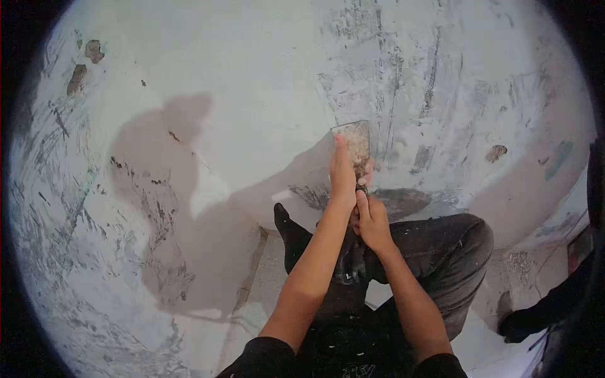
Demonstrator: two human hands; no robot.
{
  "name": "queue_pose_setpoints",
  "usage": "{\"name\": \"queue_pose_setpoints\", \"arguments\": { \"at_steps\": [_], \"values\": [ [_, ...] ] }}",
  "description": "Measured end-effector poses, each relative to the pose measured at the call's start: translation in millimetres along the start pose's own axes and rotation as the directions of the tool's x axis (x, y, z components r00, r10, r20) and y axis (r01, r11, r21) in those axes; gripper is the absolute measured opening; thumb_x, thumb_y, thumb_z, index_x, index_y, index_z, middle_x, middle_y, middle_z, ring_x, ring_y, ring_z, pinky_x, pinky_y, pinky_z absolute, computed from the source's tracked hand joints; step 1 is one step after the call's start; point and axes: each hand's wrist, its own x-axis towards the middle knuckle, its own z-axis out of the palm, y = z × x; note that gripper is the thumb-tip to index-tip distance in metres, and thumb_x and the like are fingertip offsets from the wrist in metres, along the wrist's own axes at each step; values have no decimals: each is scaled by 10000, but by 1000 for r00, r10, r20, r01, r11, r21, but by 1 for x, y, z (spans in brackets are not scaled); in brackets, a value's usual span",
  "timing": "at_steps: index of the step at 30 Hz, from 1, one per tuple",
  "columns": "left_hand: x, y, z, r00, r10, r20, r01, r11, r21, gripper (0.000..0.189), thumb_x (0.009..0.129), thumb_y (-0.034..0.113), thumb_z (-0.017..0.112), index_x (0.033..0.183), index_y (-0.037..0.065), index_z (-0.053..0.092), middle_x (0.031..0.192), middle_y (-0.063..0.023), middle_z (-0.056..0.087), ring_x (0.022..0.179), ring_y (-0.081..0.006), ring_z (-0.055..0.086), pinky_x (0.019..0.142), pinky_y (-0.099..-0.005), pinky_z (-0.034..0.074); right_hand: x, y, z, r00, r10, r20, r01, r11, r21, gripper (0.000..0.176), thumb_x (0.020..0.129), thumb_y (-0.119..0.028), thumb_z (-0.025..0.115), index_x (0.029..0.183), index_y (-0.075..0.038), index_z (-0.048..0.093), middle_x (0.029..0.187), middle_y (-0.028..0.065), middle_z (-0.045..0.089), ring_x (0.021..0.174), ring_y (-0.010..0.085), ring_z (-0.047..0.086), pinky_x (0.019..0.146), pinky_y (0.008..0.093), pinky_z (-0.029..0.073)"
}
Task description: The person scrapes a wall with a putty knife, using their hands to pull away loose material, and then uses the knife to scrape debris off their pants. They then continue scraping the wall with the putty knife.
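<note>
A scraper with a wide, stained blade is at the pale wall, a little above the wall's lower edge; from here I can't tell whether the blade's tip is pressed against it. The left hand grasps the lower blade, one finger laid up along its face and other fingertips curled around the opposite side. Just below, the right hand is clenched around the handle. Dark scuffs streak the wall above and right, and a chipped patch shows farther right. A shadow falls to the left. Below are spattered dark trousers and a black-covered foot near the wall's lower edge.
</note>
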Motion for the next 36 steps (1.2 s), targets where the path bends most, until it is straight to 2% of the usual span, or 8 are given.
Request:
{"name": "queue_pose_setpoints", "arguments": {
  "at_steps": [8,11,13,17,26,29,31,36],
  "values": [
    [-1,-1,2,999,-48,8,48,999,-1,585,980,623,269,878,111,533,565,-25,484,372,-108,356,373,-266,300,-3,-3,-5,999,-33,-12,33,998,-47,466,1036,-357,412,753,6,484,571,20,458,440,106,447,417,294,365],
    [-6,-2,9,998,-57,-27,57,998,-3,586,974,630,286,869,107,529,553,-25,479,367,-110,353,371,-269,299,-10,-6,-6,999,35,17,-36,997,73,471,1037,-363,405,749,2,483,570,25,462,442,112,453,425,302,369],
    [-6,-2,8,998,-62,-29,62,998,2,578,969,639,290,900,118,532,545,-20,473,361,-107,343,377,-266,295,-10,-8,-5,999,33,9,-33,992,119,445,1046,-337,385,719,-37,426,542,8,426,407,97,389,384,285,301],
    [0,1,8,999,-48,-25,48,999,1,576,965,648,295,919,125,533,544,-18,469,363,-107,338,388,-270,299,4,5,-7,996,-82,-18,82,997,-15,444,1047,-337,383,719,-42,424,548,8,426,402,95,375,383,279,289],
    [-2,-3,4,995,-100,-32,99,995,-18,574,965,644,303,958,119,536,551,-16,464,381,-114,332,416,-272,309,-4,2,-5,1000,-18,18,18,999,35,426,1050,-322,381,725,-49,420,558,-15,381,418,71,369,388,266,304],
    [-1,4,9,995,-84,-59,84,996,-4,571,967,642,299,981,122,535,553,-11,461,384,-110,331,415,-272,303,4,10,-3,998,-63,-19,63,998,-22,425,1052,-313,372,735,-38,440,557,-10,404,413,73,377,383,271,311],
    [-3,5,7,994,-83,-71,83,997,-3,569,968,641,297,989,124,534,554,-8,461,383,-108,330,415,-271,302,7,17,-2,973,-228,-37,222,967,-129,431,1054,-313,364,748,-25,463,561,0,433,419,75,394,380,271,313],
    [-1,3,4,999,-43,7,42,999,13,580,969,643,284,965,118,531,561,2,472,372,-97,318,410,-270,293,2,7,-2,993,-121,-12,120,989,-83,434,1054,-318,363,759,-19,473,570,5,453,424,78,406,381,270,314]
  ]
}}
